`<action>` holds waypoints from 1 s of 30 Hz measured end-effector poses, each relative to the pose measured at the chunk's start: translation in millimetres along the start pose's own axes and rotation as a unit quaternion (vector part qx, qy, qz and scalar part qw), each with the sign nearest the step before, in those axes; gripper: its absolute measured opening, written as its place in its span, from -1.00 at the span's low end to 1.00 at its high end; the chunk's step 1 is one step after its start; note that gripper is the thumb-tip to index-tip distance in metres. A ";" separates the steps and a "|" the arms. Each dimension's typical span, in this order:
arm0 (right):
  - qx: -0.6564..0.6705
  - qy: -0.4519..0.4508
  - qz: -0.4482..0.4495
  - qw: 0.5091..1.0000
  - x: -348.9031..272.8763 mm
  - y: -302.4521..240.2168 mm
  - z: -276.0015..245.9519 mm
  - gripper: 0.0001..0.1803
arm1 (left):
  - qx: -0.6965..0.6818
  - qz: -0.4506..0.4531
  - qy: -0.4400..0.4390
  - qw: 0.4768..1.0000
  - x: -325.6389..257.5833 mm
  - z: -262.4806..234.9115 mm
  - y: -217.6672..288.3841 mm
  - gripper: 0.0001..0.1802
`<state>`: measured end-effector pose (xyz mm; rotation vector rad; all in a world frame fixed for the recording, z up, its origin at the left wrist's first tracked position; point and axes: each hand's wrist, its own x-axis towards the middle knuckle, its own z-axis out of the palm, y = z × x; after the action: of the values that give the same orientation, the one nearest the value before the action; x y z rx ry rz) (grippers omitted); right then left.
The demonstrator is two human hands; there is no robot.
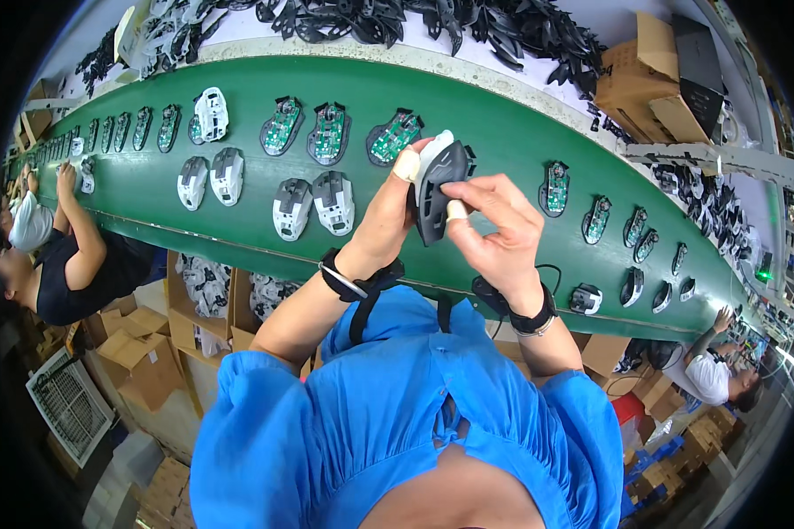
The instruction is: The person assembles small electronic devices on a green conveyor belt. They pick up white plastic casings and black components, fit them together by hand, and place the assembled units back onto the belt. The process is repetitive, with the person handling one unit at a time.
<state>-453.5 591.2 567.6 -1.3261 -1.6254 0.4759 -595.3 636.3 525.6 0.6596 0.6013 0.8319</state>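
Observation:
Above the green belt, my left hand (386, 207) grips a computer mouse (434, 189) from its left side. The mouse is tilted on edge, with a dark side panel facing me and a pale shell behind it. My right hand (503, 229) pinches the dark panel's right side between thumb and fingers. White coverings wrap some of my fingertips. An open mouse base with a green circuit board (393, 137) lies just beyond my left hand. Two assembled grey-and-white mice (333, 201) sit left of my left wrist.
More mouse bases (554, 188) and finished mice (586, 299) line the green belt (238, 79) both ways. Black plastic parts (344, 19) heap on the far ledge, beside a cardboard box (640, 84). Co-workers (79, 264) sit at both ends; cartons (141, 361) stand below.

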 end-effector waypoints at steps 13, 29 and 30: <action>0.000 -0.013 0.091 0.996 -21.7 2.3 27.6 -0.51 | 0.117 0.023 0.085 0.989 -3.0 -14.4 -10.2 -0.47; 0.411 -0.195 0.498 0.738 8.6 35.1 5.5 -0.46 | 0.249 0.022 0.055 0.967 -22.1 -40.0 -18.0 -0.40; 0.424 -0.182 0.524 0.716 -2.0 49.5 9.8 -0.49 | 0.220 -0.032 0.038 0.974 -17.1 -52.8 -34.2 -0.36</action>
<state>-435.3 608.5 523.8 -1.2959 -0.5076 1.9940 -625.8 620.4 470.2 1.0095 0.8844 0.6692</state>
